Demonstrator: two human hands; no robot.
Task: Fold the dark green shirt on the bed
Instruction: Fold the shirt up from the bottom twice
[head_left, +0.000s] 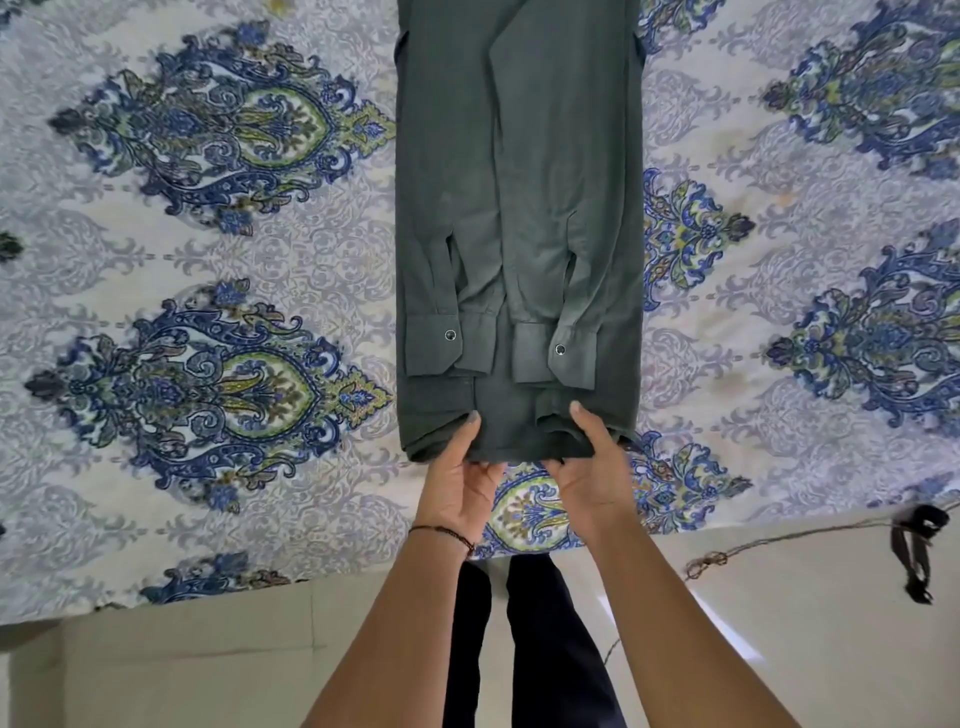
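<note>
The dark green shirt (519, 208) lies on the bed as a long narrow strip running away from me, both sides folded in. Its two sleeves lie side by side down the middle, cuffs with snap buttons near the bottom hem. My left hand (460, 478) grips the hem at its left of centre, thumb on top and fingers under the cloth. My right hand (592, 462) grips the hem right of centre the same way. The shirt's far end runs out of the top of the view.
The bed (208, 312) has a white sheet with blue and green paisley print. Its near edge meets a pale tiled floor (208, 665). A thin rope (727, 556) and a black strap (914, 545) lie on the floor at right. My dark trouser legs stand below.
</note>
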